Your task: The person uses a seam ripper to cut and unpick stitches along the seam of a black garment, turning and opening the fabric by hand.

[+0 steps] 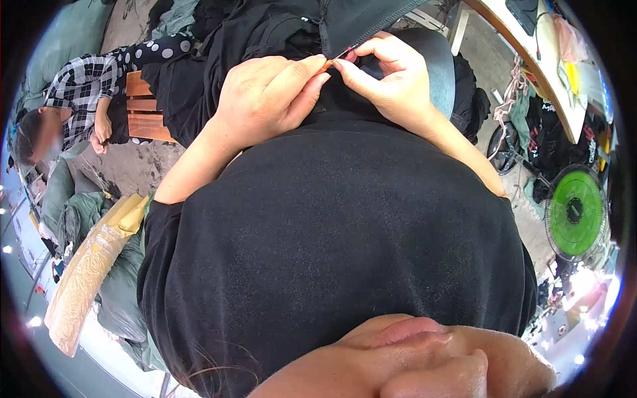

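Both hands meet in front of my chest at the top of the head view, over a dark garment. My left hand (275, 93) is closed, thumb and forefinger pinching a small, thin orange piece (326, 66) whose exact kind I cannot make out. Close against it, my right hand (391, 71) is closed too, with thumb and forefinger brought together at the fingertips. A thin dark line with a bit of red shows between its fingers; what they grip is mostly hidden. The black garment (371, 23), with a stitched seam edge, hangs just beyond the fingertips.
More black cloth (252, 36) lies beyond my left hand, beside a wooden slatted stool (147, 116). A seated person (83, 86) in a checked top is at the left. A wrapped roll (93, 272) leans nearby. Right are a table edge (544, 79) and a green fan (574, 211).
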A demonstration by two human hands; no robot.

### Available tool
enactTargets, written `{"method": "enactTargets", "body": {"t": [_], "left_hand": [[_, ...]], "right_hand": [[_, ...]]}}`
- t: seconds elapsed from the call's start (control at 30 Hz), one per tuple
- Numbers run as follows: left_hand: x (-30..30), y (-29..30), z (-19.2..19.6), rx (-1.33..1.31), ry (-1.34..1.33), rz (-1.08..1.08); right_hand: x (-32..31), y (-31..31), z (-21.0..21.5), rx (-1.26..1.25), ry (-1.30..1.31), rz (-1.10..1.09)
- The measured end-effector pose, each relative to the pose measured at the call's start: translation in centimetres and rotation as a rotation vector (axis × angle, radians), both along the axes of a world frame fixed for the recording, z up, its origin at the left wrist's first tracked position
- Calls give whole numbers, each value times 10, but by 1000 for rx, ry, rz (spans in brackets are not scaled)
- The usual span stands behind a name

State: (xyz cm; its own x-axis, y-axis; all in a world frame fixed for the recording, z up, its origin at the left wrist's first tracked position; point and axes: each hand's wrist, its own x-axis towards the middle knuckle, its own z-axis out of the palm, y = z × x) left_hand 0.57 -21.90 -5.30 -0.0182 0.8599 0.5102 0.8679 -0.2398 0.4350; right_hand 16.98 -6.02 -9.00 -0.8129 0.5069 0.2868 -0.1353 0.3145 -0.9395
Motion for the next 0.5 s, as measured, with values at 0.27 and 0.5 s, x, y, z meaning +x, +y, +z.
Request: {"method": "enactTargets", "body": {"t": [0.27,0.5], "left_hand": [[6,12,-1,2,-51,38],[6,28,6,18,-41,23]], "right_hand": [[5,8,6,170,-39,80],[2,10,6,193,41,43]]}}
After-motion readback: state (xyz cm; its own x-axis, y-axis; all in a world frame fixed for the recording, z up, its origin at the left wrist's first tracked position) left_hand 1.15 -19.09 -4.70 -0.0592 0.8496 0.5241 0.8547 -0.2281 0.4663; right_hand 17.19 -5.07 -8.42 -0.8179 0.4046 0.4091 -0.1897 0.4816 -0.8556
